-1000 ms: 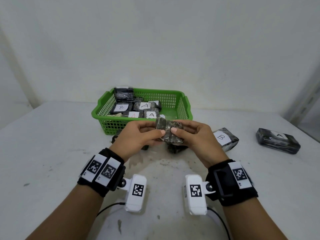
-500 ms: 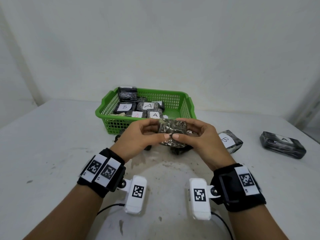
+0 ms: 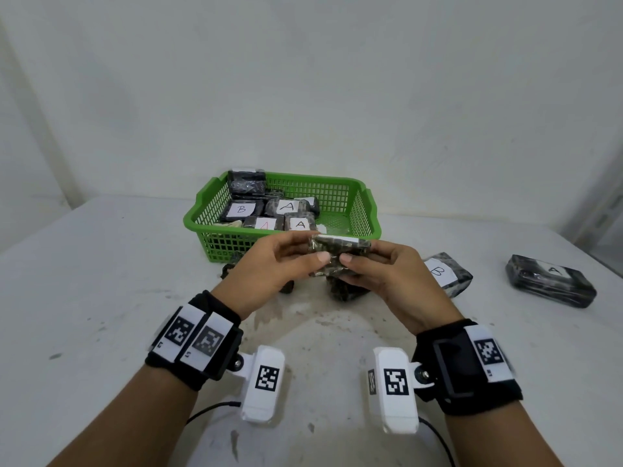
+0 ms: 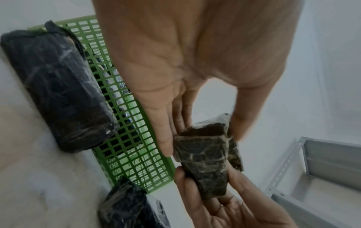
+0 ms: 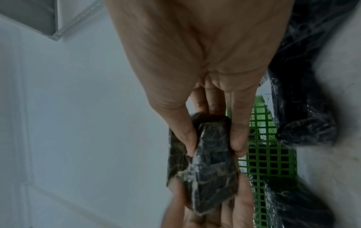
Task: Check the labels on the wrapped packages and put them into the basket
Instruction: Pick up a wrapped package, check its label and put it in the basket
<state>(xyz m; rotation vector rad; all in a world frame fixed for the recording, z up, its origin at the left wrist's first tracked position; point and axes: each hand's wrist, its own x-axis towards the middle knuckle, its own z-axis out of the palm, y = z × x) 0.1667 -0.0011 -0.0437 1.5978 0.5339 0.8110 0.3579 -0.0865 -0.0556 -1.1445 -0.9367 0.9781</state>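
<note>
White table (image 3: 101,298), stained near its front edge, runs back to a pale wall. Above it, just in front of the basket (image 3: 365,210), the left hand (image 3: 269,264) and right hand (image 3: 387,271) pinch one wrapped package (image 3: 337,252) between thumbs and fingers, one hand at each end, its white label edge turned up. Two dark packages lie under the hands against the basket's front wall. Right of the basket rest a B package (image 3: 445,273) and, farther out, an A package (image 3: 549,281). Inside the basket, labelled packages fill the left half.

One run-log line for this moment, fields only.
both hands: left hand and right hand pinch dark plastic-wrapped package | label: edge-on, unreadable | green plastic mesh basket: behind, holds labelled packages
</note>
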